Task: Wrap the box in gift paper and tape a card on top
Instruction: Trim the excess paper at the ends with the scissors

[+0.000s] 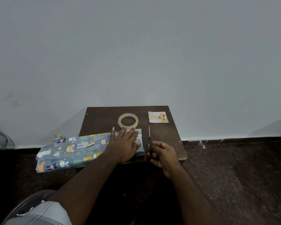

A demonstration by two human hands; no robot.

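Note:
Blue gift paper (pixel 71 148) printed with cartoon animals lies folded over the left part of a small dark wooden table (pixel 167 137) and hangs past its left edge. My left hand (pixel 125 143) presses flat on the paper's right end, fingers spread. The box is hidden under the paper. Just right of the paper, my right hand (pixel 164 155) grips the handles of thin black scissors (pixel 149 140), whose blades point away from me. A roll of clear tape (pixel 128 120) lies flat behind my left hand. A "Happy Birthday" card (pixel 158 117) sits at the table's far right corner.
The table stands against a pale wall on a dark stone floor. A small object (pixel 59 136) lies by the wall left of the table, and cables (pixel 0 138) hang at far left. My checked-cloth knee (pixel 39 213) shows at the bottom left.

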